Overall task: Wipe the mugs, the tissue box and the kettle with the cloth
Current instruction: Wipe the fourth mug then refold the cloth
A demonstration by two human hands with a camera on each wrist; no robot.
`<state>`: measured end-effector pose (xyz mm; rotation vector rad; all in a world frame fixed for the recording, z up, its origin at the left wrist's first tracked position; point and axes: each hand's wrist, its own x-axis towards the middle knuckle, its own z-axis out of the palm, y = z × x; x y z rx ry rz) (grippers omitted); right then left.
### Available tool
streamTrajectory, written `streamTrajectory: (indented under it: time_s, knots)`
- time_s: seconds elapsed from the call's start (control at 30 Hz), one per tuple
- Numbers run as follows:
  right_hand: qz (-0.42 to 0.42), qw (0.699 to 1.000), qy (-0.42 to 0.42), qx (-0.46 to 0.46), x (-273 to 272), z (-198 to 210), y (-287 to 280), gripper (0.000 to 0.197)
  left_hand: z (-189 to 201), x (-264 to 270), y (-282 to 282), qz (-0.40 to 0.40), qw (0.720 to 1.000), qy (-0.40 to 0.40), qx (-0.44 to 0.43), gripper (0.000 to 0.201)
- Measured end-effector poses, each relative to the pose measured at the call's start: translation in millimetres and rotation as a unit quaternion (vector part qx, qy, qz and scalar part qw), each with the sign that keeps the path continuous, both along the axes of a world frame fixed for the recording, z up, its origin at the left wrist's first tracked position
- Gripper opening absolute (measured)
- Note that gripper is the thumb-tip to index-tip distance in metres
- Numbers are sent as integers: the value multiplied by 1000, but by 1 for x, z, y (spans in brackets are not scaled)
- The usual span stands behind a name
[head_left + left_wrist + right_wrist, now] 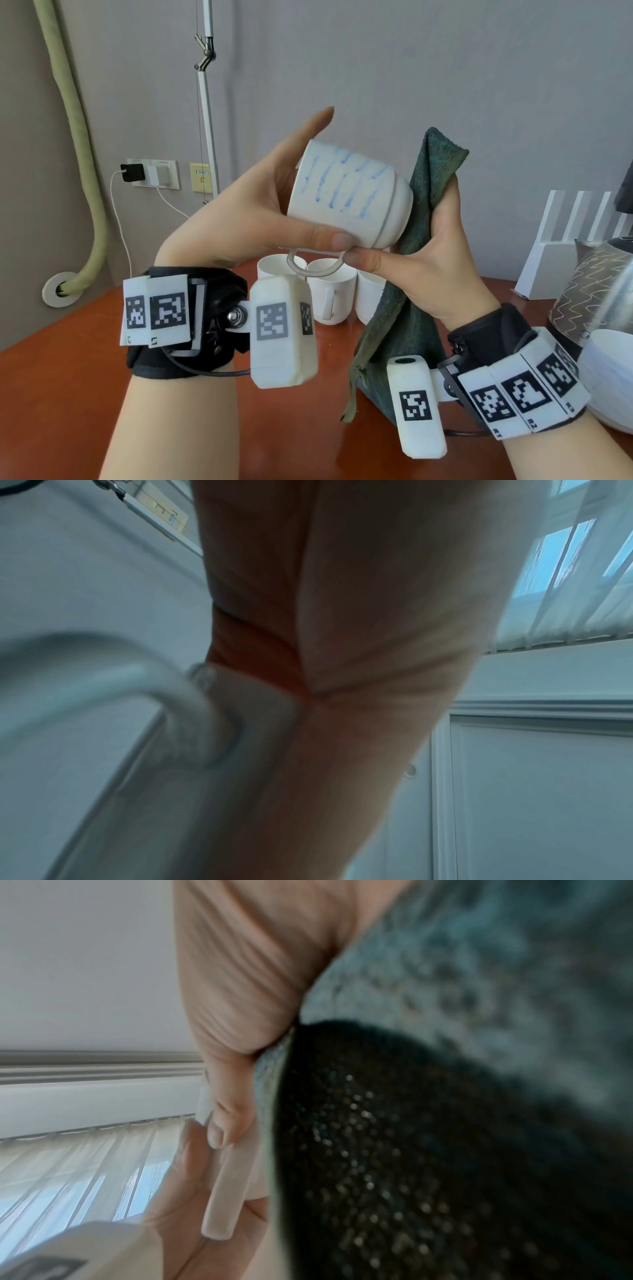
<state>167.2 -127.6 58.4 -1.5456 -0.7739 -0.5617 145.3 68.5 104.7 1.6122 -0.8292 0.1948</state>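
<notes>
Head view: the left hand (260, 209) holds a mug (349, 198) on its side above the counter (68, 359), thumb under the wall and the other fingers (308, 137) lying nearly straight along the far side. Blue streaks still cover the mug's wall, so by my reading this mug is not yet clean. The right hand (442, 260) grips a dark green cloth (424, 212), fingers curled round it, and presses it against the mug's base, its thumb meeting the left thumb by the handle (315, 270). Three more mugs (329, 291) stand upright on the counter behind; whether they are wiped I cannot tell. The kettle (589, 294) sits at the right edge, apart from both hands. No tissue box can be made out. I judge the task to be early, with most of it left.

Left wrist view: blurred; the left hand (359, 642) fills the frame with the handle (143, 677) beside it. The grip cannot be read here.

Right wrist view: the right hand (246, 982) clasps the cloth (462, 988), which covers most of the picture; the handle (226, 1191) shows below the thumb.
</notes>
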Motion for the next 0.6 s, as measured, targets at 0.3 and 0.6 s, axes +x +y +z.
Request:
streamTrajectory:
  time_s: [0.3,0.6]
  knots:
    - [-15,999,-30,17,-2,1,1,112,-1,2,1,22,1000,19,-5,122]
    - [-125,982,-13,-144,-4,10,-10,110,-1,10,-8,32,999,24,-34,110]
